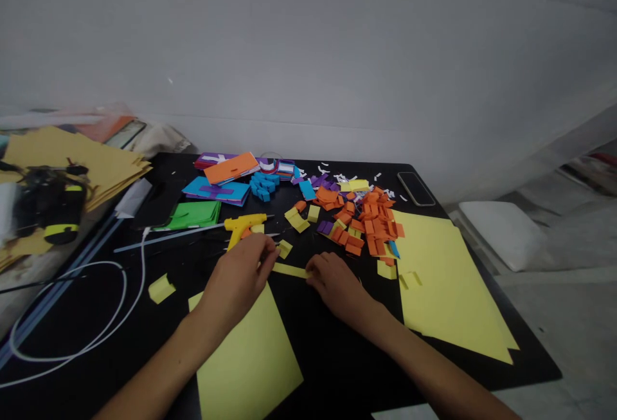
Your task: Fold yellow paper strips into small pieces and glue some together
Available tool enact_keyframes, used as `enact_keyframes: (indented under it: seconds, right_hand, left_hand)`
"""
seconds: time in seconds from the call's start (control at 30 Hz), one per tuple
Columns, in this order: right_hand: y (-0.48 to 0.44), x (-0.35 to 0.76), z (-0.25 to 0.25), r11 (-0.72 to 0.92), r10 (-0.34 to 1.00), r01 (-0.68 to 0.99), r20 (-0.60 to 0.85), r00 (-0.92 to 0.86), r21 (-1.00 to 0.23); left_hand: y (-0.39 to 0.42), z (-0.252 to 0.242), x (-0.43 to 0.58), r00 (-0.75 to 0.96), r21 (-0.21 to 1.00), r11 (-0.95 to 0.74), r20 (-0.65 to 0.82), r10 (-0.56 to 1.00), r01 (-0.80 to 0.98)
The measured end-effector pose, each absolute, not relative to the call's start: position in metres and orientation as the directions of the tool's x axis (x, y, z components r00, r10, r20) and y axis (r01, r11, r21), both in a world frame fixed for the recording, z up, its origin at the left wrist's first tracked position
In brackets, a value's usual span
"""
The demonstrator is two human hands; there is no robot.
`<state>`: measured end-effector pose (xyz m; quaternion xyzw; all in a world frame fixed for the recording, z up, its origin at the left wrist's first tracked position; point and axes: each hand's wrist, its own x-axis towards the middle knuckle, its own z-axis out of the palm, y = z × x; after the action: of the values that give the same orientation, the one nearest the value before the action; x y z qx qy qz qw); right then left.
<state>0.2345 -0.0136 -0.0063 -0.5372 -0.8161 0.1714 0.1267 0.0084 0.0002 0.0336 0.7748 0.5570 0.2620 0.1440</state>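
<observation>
My left hand (242,276) pinches one end of a narrow yellow paper strip (290,270) that lies flat on the black table (332,349). My right hand (337,285) presses its closed fingers on the other end of that strip. A yellow glue gun (243,225) lies just beyond my left hand. Under my left wrist sits a yellow paper sheet (250,359). Small folded yellow pieces (297,219) lie just past the strip.
A heap of orange paper pieces (369,222) lies beyond my right hand, blue pieces (263,185) and coloured card stacks (219,179) further back. A large yellow sheet (446,285) covers the right side. A phone (416,188), white cable (96,317) and brown envelopes (62,156) are also here.
</observation>
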Motion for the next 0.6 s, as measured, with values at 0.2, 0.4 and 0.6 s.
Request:
enact_keyframes:
  seconds: [0.2, 0.4, 0.6]
  right_hand:
    - [-0.012, 0.236, -0.002, 0.315, 0.932, 0.822, -0.008, -0.362, -0.474]
    - [-0.014, 0.241, -0.002, 0.297, 0.933, 0.836, -0.046, -0.357, -0.461]
    - [-0.017, 0.245, 0.001, 0.336, 0.930, 0.843, 0.005, -0.369, -0.419]
  left_hand:
    - [-0.002, 0.010, 0.006, 0.299, 0.563, -0.450, 0.343, 0.891, 0.693]
    - [-0.003, -0.003, 0.004, 0.290, 0.614, -0.429, 0.317, 0.903, 0.663]
    - [-0.004, -0.006, 0.009, 0.178, 0.701, -0.376, 0.341, 0.923, 0.605]
